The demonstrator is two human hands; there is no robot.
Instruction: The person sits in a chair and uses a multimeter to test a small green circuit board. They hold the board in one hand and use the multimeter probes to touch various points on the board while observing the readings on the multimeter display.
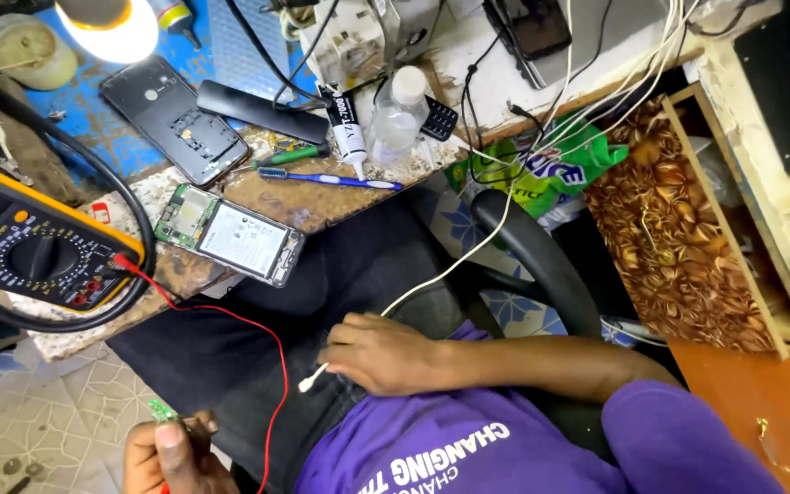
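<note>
**Down in the lap: board and cable, apart**

Low at the person's left, the left hand (171,456) pinches a small green board (163,410) upright between thumb and fingers. The right hand (386,355), curled on the lap, grips a white cable (314,377) whose tip points left toward the board, near but apart. An opened phone (230,236) lies on the desk (322,197) above.

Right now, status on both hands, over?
Left hand pinching small green circuit board. Right hand gripping white cable over the lap. Red multimeter lead hangs between them.
</note>
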